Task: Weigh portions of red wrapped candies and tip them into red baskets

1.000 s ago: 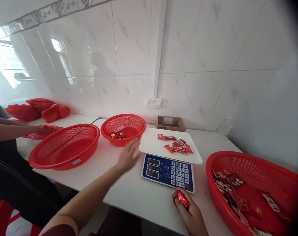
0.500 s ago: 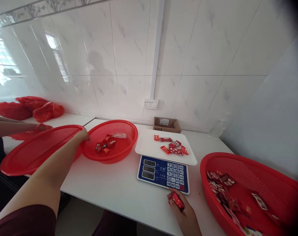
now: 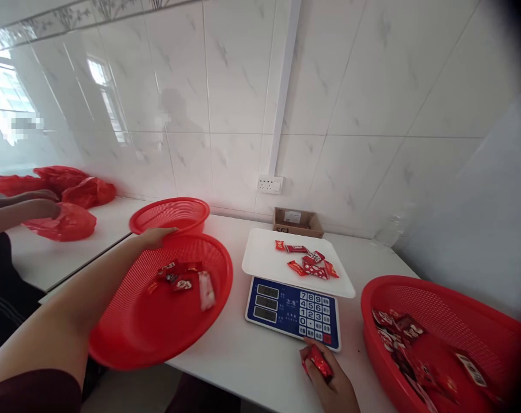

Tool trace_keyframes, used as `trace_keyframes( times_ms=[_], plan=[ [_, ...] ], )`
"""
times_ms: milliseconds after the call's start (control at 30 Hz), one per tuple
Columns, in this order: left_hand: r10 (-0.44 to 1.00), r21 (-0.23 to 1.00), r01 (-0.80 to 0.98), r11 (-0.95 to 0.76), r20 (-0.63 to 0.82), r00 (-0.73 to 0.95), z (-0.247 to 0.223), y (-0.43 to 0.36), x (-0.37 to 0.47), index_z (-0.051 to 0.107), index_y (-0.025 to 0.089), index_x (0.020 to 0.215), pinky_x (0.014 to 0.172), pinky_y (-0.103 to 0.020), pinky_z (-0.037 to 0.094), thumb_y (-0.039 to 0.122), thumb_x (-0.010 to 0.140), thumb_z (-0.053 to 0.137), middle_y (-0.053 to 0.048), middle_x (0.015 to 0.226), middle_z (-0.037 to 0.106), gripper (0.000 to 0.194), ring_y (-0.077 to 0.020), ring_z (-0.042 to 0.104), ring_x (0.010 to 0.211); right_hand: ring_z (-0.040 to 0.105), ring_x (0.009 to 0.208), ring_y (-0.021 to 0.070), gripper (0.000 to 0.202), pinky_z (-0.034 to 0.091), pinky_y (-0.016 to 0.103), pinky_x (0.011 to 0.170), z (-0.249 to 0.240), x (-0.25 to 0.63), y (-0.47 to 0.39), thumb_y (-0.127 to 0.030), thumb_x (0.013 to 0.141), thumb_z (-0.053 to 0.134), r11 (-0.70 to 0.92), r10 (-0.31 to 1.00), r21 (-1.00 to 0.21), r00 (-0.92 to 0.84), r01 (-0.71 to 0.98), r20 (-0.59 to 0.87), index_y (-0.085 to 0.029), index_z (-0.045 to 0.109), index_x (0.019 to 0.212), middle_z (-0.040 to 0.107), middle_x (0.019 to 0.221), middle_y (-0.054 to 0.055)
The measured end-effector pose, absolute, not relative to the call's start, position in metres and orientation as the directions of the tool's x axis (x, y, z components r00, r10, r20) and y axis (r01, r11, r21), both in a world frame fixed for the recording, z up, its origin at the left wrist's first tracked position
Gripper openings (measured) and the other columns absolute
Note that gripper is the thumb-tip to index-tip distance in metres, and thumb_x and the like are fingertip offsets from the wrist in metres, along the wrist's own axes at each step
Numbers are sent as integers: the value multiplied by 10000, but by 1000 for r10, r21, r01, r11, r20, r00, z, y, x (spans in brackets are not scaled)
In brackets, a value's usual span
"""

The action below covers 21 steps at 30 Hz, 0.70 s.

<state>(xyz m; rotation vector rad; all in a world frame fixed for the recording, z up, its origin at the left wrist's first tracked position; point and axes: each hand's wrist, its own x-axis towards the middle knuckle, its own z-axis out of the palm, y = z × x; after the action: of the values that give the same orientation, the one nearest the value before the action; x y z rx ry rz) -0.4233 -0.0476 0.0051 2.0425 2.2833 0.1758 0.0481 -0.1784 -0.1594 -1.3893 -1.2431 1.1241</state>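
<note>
My left hand [image 3: 159, 236] grips the far rim of a red plastic basket [image 3: 157, 327], which is tilted at the table's front left edge. Several wrapped candies [image 3: 183, 284] and a pale pink packet [image 3: 207, 290] lie inside it. My right hand [image 3: 329, 381] is closed around a shiny red wrapped candy [image 3: 318, 362], just below the front edge of a blue-fronted digital scale [image 3: 281, 321]. On the scale's white tray [image 3: 260, 258] lie several red wrapped candies [image 3: 315, 269].
Behind the tilted basket stands another red basket [image 3: 172, 213]. At right, a large red basket [image 3: 372, 332] holds more wrapped candies. A cardboard box [image 3: 303, 228] and clear container [image 3: 390, 230] are by the wall. At left, another person's hands [image 3: 40, 207] touch a red plastic bag [image 3: 69, 223].
The basket with candies has come toward me and left, now tilted in my left hand. A basket without visible candies now stands behind it, gone from the left. My right hand still holds the candy.
</note>
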Motion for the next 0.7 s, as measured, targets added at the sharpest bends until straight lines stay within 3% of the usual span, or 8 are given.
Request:
trace_keyframes(
  times_ms=[133,300,433,533,633,700],
  plan=[
    [1000,75,997,-19,23,17,1,-34,-414,517,253,1205,943,-333,299,21,665,524,-41,1149,581,587,-268,471,1109,640,777,210,461,514,239,662,-154,46,-179,-507,605,627,-30,994,-985,105,170,-12,-184,655,932,688,786,33],
    [996,50,997,-58,77,54,-5,-23,-400,559,261,1140,951,-328,304,9,746,494,-40,1273,473,472,-254,378,1200,636,806,212,458,509,247,689,-153,45,-180,-480,625,616,-50,995,-986,92,157,-35,-170,638,962,686,824,48],
    [993,67,997,-41,115,33,-7,-17,-389,508,172,1165,875,-422,402,181,877,503,-83,1251,459,289,-268,477,1086,633,812,214,441,505,244,690,-153,46,-181,-462,626,618,-50,996,-984,85,170,-36,-174,637,959,684,830,47],
    [992,75,994,-75,104,67,-10,-18,-380,467,151,1200,862,-466,410,322,876,528,-83,1237,459,371,-282,482,1067,631,803,210,442,504,240,685,-152,45,-180,-466,628,615,-60,995,-984,84,165,-47,-179,634,964,681,827,44],
    [993,56,991,-120,29,119,-10,-22,-373,434,206,1252,901,-492,346,312,774,654,-84,1273,454,536,-331,369,1173,625,802,207,461,499,240,687,-150,44,-181,-485,619,617,-66,994,-985,92,158,-52,-173,635,957,675,822,47],
    [990,40,989,-143,-2,143,-8,-24,-370,448,224,1250,924,-524,284,289,750,666,-98,1257,480,549,-351,319,1205,617,813,205,475,493,242,702,-150,43,-181,-489,611,624,-65,994,-986,98,152,-51,-162,633,956,669,829,49]
  ],
)
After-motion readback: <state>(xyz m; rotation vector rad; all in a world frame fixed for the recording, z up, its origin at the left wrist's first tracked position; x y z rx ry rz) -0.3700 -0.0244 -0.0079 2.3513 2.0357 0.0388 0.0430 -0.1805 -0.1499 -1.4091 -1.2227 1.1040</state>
